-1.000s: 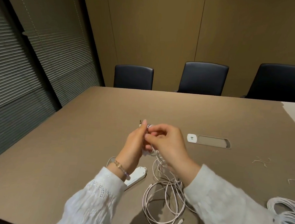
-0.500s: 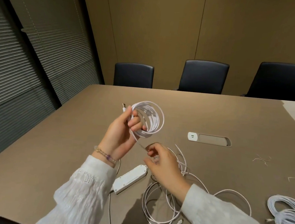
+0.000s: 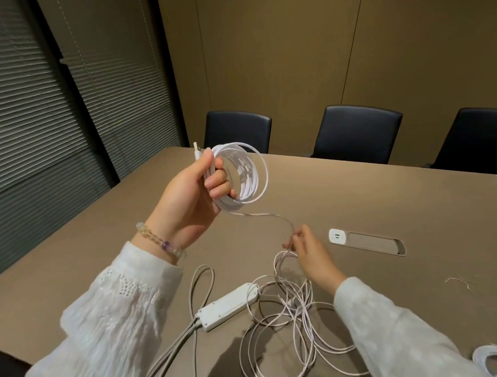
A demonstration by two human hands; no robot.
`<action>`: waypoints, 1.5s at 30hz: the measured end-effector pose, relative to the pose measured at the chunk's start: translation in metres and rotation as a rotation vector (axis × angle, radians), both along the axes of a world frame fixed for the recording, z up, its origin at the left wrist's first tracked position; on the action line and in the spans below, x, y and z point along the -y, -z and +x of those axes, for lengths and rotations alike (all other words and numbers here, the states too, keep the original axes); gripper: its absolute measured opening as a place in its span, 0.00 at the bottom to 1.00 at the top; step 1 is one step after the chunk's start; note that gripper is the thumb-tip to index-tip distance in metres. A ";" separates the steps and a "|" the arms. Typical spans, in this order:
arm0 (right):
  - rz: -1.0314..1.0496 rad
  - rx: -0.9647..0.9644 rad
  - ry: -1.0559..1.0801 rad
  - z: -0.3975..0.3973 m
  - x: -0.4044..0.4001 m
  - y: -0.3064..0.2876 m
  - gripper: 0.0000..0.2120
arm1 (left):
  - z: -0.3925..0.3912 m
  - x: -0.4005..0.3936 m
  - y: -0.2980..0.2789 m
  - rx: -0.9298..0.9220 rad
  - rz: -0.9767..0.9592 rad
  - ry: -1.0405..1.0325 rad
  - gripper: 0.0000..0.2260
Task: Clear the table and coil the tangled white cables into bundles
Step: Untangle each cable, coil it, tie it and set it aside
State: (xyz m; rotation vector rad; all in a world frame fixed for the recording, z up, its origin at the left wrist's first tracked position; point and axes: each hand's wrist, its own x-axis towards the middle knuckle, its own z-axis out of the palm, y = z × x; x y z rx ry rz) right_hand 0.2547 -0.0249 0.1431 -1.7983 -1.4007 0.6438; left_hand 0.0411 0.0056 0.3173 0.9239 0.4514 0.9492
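left hand [image 3: 191, 194] raised coil [image 3: 237, 177] higher toward upper centre of frame, more loops on it; right hand [image 3: 310, 257] slid out right along the strand, pinching it above the loose tangle [image 3: 290, 325] on the bench [image 3: 359, 197]

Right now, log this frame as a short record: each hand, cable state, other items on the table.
left hand: raised, gripping a coiled white cable, plug end sticking up past the thumb
right hand: low over the table, pinching the strand that runs from the coil
loose cable: tangled on the table
white power strip: lying beside the tangle
finished bundle: right edge, partly out of frame
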 end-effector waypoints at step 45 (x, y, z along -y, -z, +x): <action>0.240 -0.758 0.237 -0.074 0.047 -0.120 0.16 | 0.059 0.033 0.072 -0.338 -0.002 -0.234 0.20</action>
